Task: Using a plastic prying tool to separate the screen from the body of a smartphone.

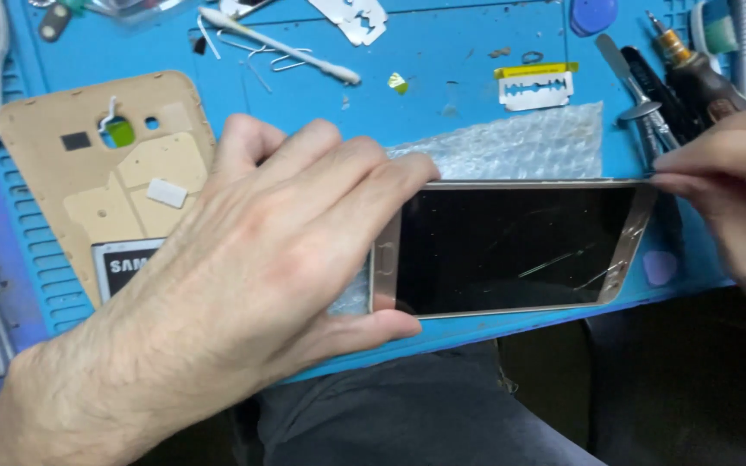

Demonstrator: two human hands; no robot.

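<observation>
Gold phone (511, 250) with cracked dark screen lies at the worktop (442, 95) front edge, long axis running left-right, on bubble wrap (520, 142). Left hand (252, 259) clamps its left end, fingers over the top edge, thumb under the near edge. Right hand (727, 181) fingers pinched closed at the phone's far right corner; cannot tell what they hold. Back cover (105, 181) lies near the left edge

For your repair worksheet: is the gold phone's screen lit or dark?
Dark. The phone, held by the left hand with the right hand at its far end, shows only black glass with cracks and reflections.
</observation>
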